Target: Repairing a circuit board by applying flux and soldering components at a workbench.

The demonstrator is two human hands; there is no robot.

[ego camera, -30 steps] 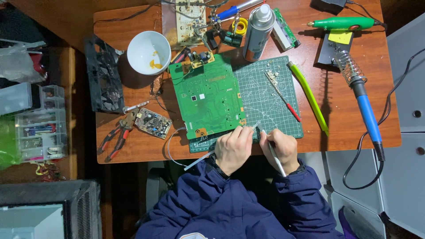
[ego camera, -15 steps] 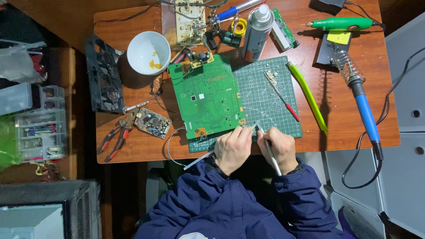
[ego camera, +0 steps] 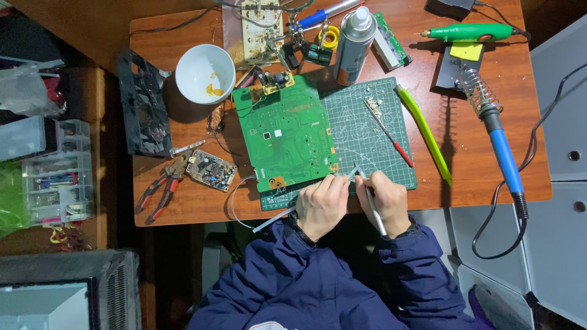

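1. Hands at the near edge of the desk. The left hand (ego camera: 323, 205) is curled, fingers drawn together at the near right corner of the green circuit board (ego camera: 286, 137), apparently steadying a small part there; what it pinches cannot be told.
2. The right hand (ego camera: 384, 205) grips a slim silver tool (ego camera: 373, 211) like a pen, its tip meeting the left fingers just beside the board's corner, a grip suited to fine work.
3. The board lies flat, partly on the green cutting mat (ego camera: 367, 131), which protects the wooden desk (ego camera: 477, 177) beneath.
4. On the mat, right of the board, a red-handled pick (ego camera: 391, 137) lies within reach; a yellow-green stick (ego camera: 425, 134) lies along the mat's right edge.
5. Far right: a blue-handled soldering iron (ego camera: 498, 146) rests in its coiled stand (ego camera: 474, 85), tip kept off the wood. A spray can (ego camera: 354, 36) stands upright at the far edge.
6. Left side: a white bowl (ego camera: 205, 73), red-handled pliers (ego camera: 160, 190) and a small circuit board (ego camera: 211, 170).
7. Surroundings: a clear parts organiser (ego camera: 58, 171) left of the desk, grey cabinets (ego camera: 565, 116) to the right; lighting dim beyond the desk.
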